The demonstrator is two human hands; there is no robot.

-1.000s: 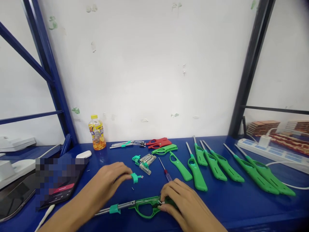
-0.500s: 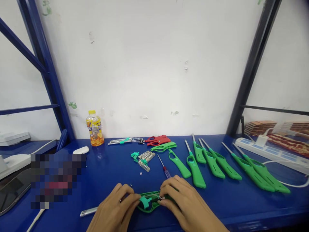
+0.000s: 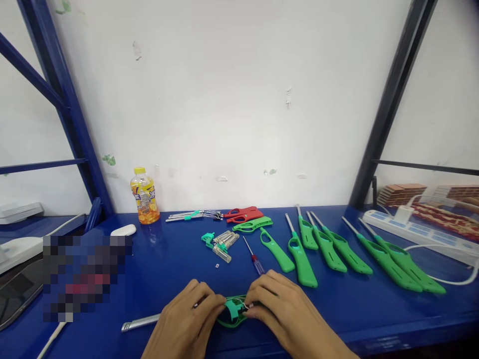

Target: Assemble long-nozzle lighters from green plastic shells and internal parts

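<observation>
A green lighter shell point(image 3: 232, 324) lies open on the blue table between my hands, with a teal trigger piece point(image 3: 232, 309) and thin wires inside. My left hand point(image 3: 189, 316) pinches at the left of the teal piece. From under it a silver metal tube point(image 3: 140, 323) sticks out leftward. At the shell's right part, my right hand point(image 3: 279, 309) has thumb and fingertips closed around a small dark part with a pale wire. A screwdriver point(image 3: 257, 264) lies just beyond my right hand.
Several green lighters point(image 3: 337, 249) lie at right near a power strip point(image 3: 419, 237). Behind my hands are clear fuel tubes point(image 3: 226, 242), a red shell point(image 3: 245, 214) and metal rods point(image 3: 183, 216). A bottle point(image 3: 144, 197) stands back left.
My left hand and the teal piece have shifted slightly right, closer to my right hand. The whole view has moved a little. Both hands keep their pinch.
</observation>
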